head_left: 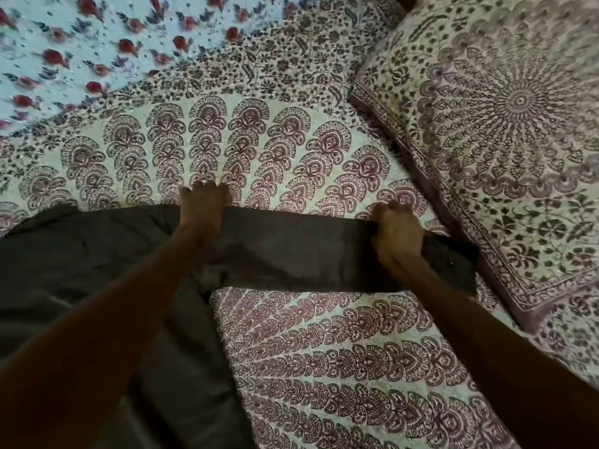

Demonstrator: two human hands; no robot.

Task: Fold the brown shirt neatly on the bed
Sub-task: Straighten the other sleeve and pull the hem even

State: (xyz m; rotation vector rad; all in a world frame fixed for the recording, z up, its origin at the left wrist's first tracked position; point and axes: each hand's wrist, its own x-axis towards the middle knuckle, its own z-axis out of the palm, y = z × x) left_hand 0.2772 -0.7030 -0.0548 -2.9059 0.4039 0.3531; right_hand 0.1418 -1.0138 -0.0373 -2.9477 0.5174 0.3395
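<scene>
The dark brown cloth shirt (81,254) lies spread on the paisley-printed bed (324,351), sleeve reaching rightward; the left hand (202,205) pinches its upper edge, the right hand (395,231) has fingers closed on the sleeve, beside the patterned pillow (502,140)

The flat paisley-printed bedspread (291,150) lay bare beyond the dark brown cotton shirt (97,254), leaving open room there; a second bare stretch opened nearer the person, below the shirt's outstretched sleeve (291,251). To the right, the raised mandala-printed pillow (502,140) blocked the way, the sleeve's cuff ending just beside it; a rose-patterned pale blue sheet (81,43) lay flat at the far left.
</scene>
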